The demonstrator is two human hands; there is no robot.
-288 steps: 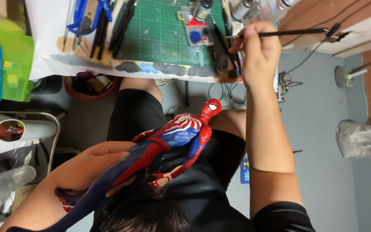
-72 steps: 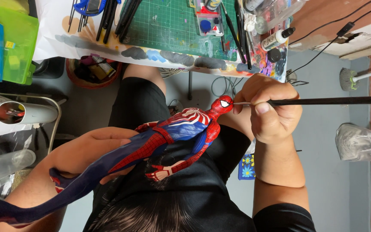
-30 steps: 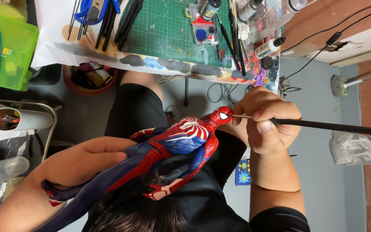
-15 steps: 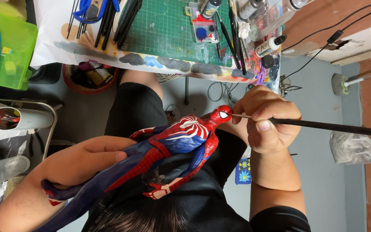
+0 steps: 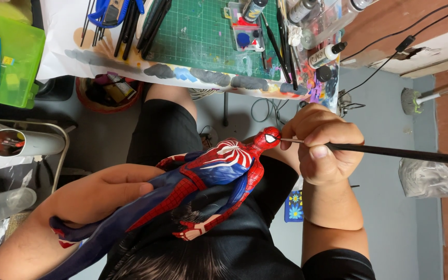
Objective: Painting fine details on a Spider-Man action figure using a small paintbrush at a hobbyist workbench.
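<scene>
My left hand (image 5: 105,194) grips a red and blue superhero action figure (image 5: 203,179) around its legs and waist and holds it slantwise over my lap. The figure's red masked head (image 5: 268,138) points up and to the right. My right hand (image 5: 320,148) pinches a thin black paintbrush (image 5: 405,154), whose long handle runs off to the right. The brush tip touches the side of the figure's head, next to its white eye.
A paint-smeared table edge (image 5: 193,78) lies ahead, with a green cutting mat (image 5: 203,33), several brushes (image 5: 278,46), paint bottles (image 5: 325,54) and a small paint tray (image 5: 245,36). A green plastic box (image 5: 16,59) sits at the left. Cables (image 5: 265,109) trail on the grey floor.
Over ten seconds my right hand came down from the table with the brush to the figure's head. In the last second both hands and the figure have barely moved.
</scene>
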